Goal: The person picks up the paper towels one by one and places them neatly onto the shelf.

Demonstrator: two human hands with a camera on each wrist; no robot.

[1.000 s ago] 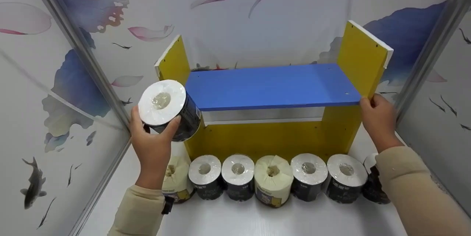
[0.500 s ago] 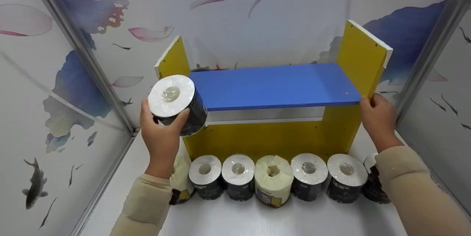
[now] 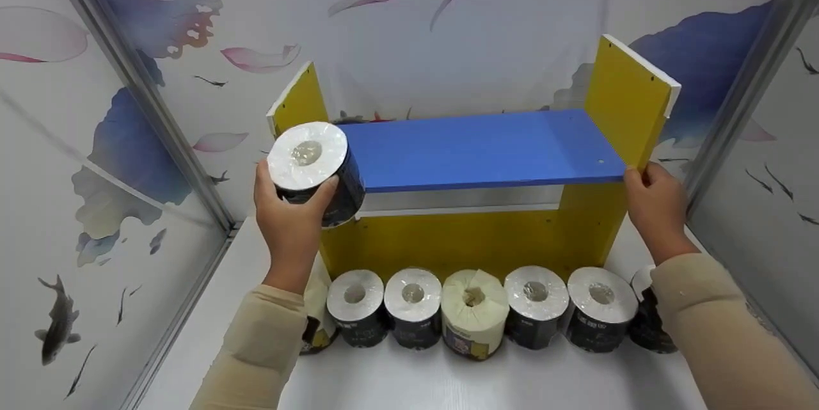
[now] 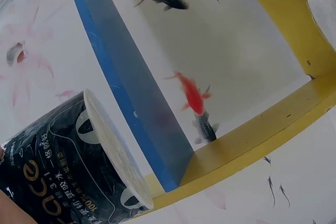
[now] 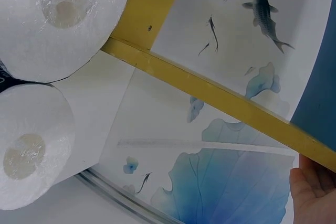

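My left hand (image 3: 289, 228) grips a toilet paper roll (image 3: 344, 183) with a white top and a black printed wrapper, thumb on the near side. The roll is held in the air, slightly tilted, at the left front end of a shelf's blue board (image 3: 473, 149). In the left wrist view the black wrapper (image 4: 68, 166) appears beside the blue board's edge. My right hand (image 3: 660, 212) holds the front edge of the shelf's yellow right side panel (image 3: 624, 103), level with the blue board. The right wrist view shows its fingers (image 5: 311, 190) against that panel; some fingers are hidden.
Several toilet rolls stand in a row before the shelf, black-wrapped ones (image 3: 414, 330) among cream-wrapped ones (image 3: 477, 323). My right sleeve partly covers the rightmost roll, my left arm the leftmost. Patterned walls (image 3: 153, 173) with metal corner strips enclose the white table (image 3: 409, 387).
My left hand has carried the toilet paper roll up and to the right, closer to the blue board. The right hand has kept its place on the side panel.
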